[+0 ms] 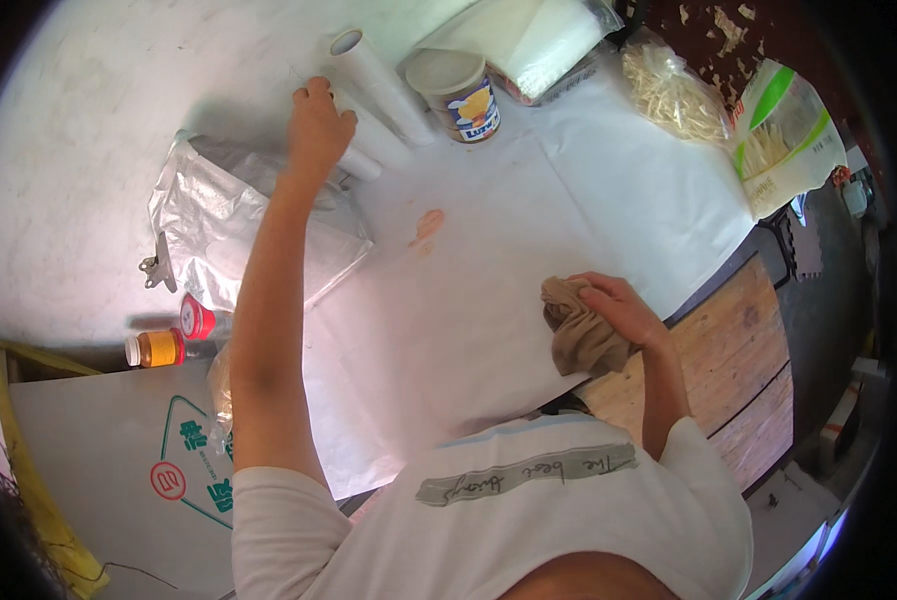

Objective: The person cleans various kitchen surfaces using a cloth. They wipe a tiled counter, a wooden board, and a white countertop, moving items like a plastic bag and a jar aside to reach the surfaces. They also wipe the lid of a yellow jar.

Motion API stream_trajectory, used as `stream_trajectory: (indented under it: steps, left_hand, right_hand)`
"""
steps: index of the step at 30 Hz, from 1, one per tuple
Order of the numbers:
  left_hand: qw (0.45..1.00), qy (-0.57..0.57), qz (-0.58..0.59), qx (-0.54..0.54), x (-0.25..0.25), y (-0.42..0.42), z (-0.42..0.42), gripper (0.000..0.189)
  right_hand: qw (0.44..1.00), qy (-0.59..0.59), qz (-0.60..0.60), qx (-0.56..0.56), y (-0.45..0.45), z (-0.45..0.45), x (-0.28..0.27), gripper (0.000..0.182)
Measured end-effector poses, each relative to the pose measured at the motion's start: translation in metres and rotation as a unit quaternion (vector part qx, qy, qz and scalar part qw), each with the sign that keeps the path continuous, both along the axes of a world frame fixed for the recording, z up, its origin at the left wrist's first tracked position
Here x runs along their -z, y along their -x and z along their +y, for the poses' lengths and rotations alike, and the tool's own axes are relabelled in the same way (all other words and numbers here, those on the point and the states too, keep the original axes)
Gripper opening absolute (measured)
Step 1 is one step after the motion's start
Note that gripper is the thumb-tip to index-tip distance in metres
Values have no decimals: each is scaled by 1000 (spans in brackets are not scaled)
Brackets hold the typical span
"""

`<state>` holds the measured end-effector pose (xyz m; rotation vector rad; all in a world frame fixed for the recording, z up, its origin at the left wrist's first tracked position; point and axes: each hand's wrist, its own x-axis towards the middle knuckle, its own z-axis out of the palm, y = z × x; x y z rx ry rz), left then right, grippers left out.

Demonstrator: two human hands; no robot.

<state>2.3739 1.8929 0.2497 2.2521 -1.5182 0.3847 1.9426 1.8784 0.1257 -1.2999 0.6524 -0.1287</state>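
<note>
Stretched forward, my left hand [319, 124] is at the upper end of a white roll [369, 124] near the wall; whether its fingers grip the roll is hidden. Another roll with a hollow core [381, 86] lies just to the right, beside a lidded plastic tub [452, 94] with a blue and yellow label. My right hand [621, 304] holds a crumpled brown cloth [587, 330] at the near right edge of the white-covered table [493, 300]. An orange-red smear [427, 225] marks the white covering between my hands.
A silvery plastic bag [215, 217] and a metal bulldog clip [159, 266] lie at the left, with a yellow-labelled jar [155, 349] and a red-lidded jar [197, 317]. Clear plastic packs [561, 52] and bags of pale dried strips [669, 94] line the far side. Wooden boards [718, 360] adjoin at right.
</note>
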Motion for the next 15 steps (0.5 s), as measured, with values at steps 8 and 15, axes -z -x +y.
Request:
stream_trajectory:
  steps: [8,15]
  left_hand:
    - [994,-99,-30,-41,-12,2,-15,59]
    - [995,-45,-70,-50,-11,26,9,67]
  right_hand:
    - [1000,-3,-18,-3,5,-2,4,27]
    - [1000,-11,-4,-2,4,-3,3,27]
